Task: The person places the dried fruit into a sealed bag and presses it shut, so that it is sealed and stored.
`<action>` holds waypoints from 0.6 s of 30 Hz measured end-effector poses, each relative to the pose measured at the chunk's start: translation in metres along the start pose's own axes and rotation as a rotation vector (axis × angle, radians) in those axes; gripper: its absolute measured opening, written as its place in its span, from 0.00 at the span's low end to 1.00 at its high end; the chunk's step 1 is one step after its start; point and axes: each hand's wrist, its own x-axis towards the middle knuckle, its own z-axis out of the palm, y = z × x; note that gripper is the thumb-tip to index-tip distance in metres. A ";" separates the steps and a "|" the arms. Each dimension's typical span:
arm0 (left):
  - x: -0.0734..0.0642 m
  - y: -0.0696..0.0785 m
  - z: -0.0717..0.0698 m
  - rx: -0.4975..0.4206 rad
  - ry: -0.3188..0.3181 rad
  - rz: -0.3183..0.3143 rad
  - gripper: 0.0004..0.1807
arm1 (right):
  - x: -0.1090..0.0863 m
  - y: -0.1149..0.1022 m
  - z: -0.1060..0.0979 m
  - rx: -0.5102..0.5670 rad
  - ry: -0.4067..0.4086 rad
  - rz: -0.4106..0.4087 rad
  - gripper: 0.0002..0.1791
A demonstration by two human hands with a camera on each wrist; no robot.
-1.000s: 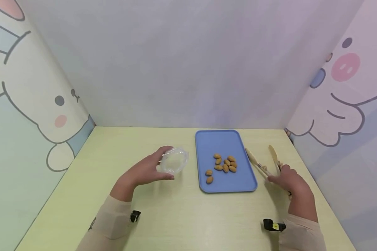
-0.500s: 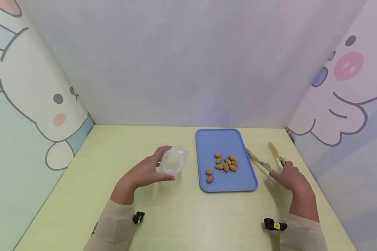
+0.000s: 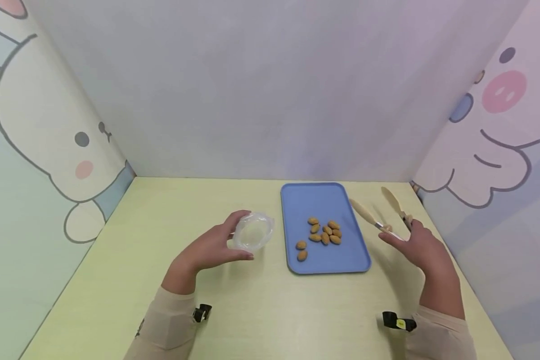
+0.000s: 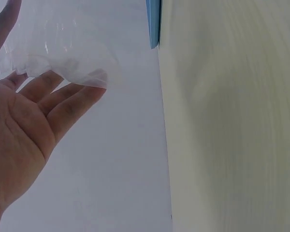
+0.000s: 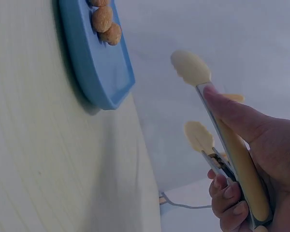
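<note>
In the head view my left hand (image 3: 207, 247) holds a clear, crinkled plastic bag (image 3: 254, 231) whose round mouth faces up, thumb on one side and fingers on the other. Wavy film of the bag (image 4: 58, 38) lies against the fingertips in the left wrist view. My right hand (image 3: 427, 250) grips metal tongs (image 5: 238, 166) with beige scalloped tips, thumb along one arm and fingers curled round the other. The tips stand spread, with nothing between them, right of the blue tray (image 3: 310, 200). Several almonds (image 3: 325, 238) lie on that tray, two of them apart near its front left.
A pale yellow wood-grain table (image 3: 270, 310) carries the tray, with its left side near the bag. A grey wall (image 3: 270, 100) rises behind, and cartoon-printed panels (image 3: 499, 150) close off both sides.
The tongs have come up and away from the table in my right hand, their tips reaching farther back. My left hand and the bag have barely moved; the almonds stay put.
</note>
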 end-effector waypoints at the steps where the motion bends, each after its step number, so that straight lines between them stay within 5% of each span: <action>1: 0.000 0.000 0.000 -0.006 -0.003 -0.002 0.51 | 0.000 -0.003 -0.001 -0.003 0.012 -0.004 0.68; 10: -0.004 -0.002 0.001 -0.024 -0.008 -0.018 0.51 | 0.001 -0.022 0.000 -0.067 0.027 -0.043 0.71; 18: -0.004 -0.004 0.002 -0.030 -0.016 -0.026 0.51 | -0.008 -0.026 0.001 -0.081 0.098 -0.136 0.51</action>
